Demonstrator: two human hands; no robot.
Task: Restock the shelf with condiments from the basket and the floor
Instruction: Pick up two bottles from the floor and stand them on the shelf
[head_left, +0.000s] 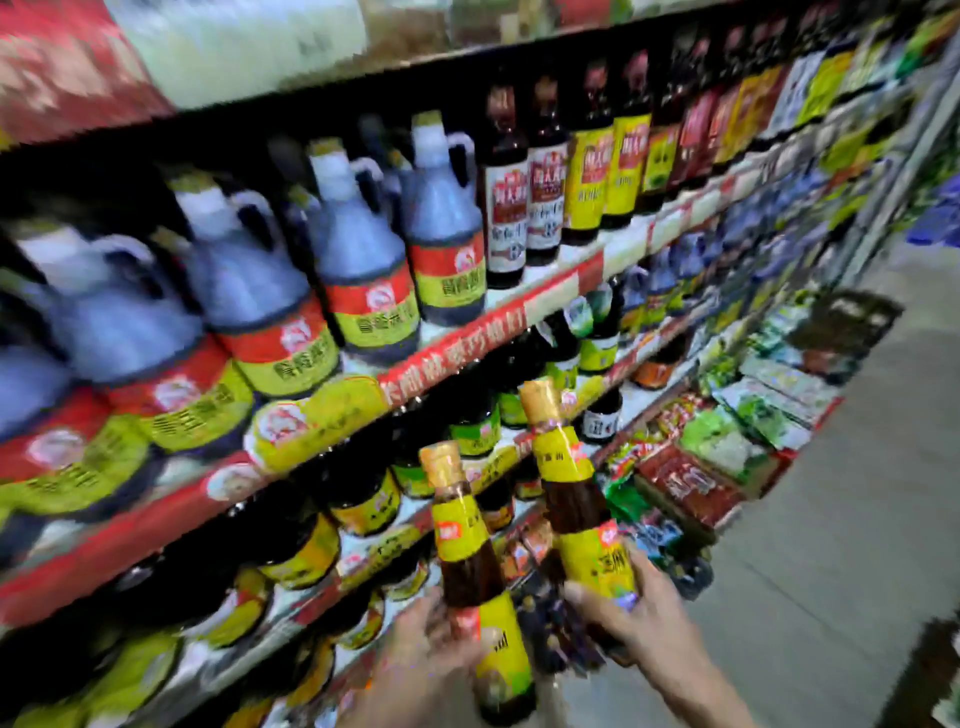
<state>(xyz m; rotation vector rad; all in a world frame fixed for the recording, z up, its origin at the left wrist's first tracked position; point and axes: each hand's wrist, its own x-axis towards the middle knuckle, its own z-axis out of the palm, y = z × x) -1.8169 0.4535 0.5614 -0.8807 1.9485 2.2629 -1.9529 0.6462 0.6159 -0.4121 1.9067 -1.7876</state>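
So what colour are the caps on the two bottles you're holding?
Gold, best seen in the head view: left bottle's cap, right bottle's cap.

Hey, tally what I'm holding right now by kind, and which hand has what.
Yellow-label, gold-capped dark sauce bottle in the left hand: 1
The same kind of bottle in the right hand: 1
Other kinds in hand: 0
Total held: 2, both tilted, in front of the shelves.
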